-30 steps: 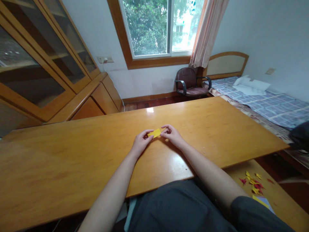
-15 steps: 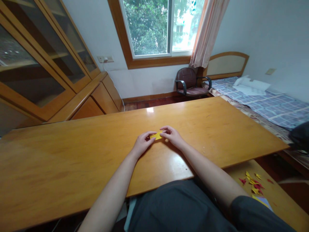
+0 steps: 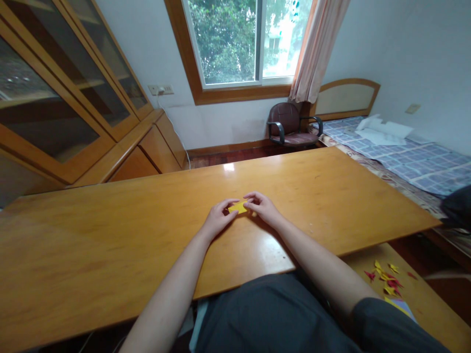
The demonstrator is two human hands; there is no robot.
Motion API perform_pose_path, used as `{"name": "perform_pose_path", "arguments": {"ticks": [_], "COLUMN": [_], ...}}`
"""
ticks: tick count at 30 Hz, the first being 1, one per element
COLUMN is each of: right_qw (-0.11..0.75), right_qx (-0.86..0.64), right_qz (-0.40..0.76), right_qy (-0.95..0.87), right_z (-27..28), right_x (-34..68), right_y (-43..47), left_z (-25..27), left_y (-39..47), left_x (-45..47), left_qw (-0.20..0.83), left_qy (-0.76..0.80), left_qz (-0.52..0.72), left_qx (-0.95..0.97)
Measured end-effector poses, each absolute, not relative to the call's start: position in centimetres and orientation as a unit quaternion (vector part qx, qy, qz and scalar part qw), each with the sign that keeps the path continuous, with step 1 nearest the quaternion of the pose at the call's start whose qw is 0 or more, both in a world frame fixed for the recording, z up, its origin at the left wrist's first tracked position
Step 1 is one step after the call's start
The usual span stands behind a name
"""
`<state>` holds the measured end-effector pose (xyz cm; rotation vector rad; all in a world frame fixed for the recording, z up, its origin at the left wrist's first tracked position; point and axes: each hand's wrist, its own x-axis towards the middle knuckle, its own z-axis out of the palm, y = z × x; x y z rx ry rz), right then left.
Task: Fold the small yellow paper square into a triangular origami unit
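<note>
A small piece of folded yellow paper (image 3: 238, 208) is held between my two hands, just over the wooden table (image 3: 147, 235). My left hand (image 3: 218, 217) pinches its left end, thumb along the near edge and fingers at the far side. My right hand (image 3: 263, 208) grips the right end the same way, its fingers curled and partly covering the paper. The exact folds are too small to make out.
On a lower surface (image 3: 430, 299) at right lie several yellow and red folded paper figures (image 3: 392, 280) beside a stack of paper (image 3: 405, 308). A glass-door cabinet (image 3: 106, 162) stands left. Beyond the table are an armchair (image 3: 289, 122) and a bed (image 3: 415, 162).
Both hands stay almost in place on the yellow paper. The paper's visible face has shifted very slightly; nothing else has visibly moved.
</note>
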<state>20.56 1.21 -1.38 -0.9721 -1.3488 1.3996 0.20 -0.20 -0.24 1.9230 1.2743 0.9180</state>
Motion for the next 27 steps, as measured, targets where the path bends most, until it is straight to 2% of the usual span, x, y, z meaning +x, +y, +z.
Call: {"name": "perform_pose_path", "arguments": {"ticks": [13,27], "right_qw": [0.464,0.528], "right_qx": [-0.405,-0.425], "right_qz": [0.556,0.514], "right_qy": [-0.558,-0.526], "right_z": [-1.38,-1.03], "right_x": [20.38,20.62], "right_y": [0.98,1.31], "left_z": [-0.12,-0.48], "left_y": [0.03,0.74], "left_x": [0.33,0.23], "left_qw": [0.364,0.499], "left_qy": [0.490,0.468], "left_qz": [0.331,0.422], "left_qx": [0.719,0.595]}}
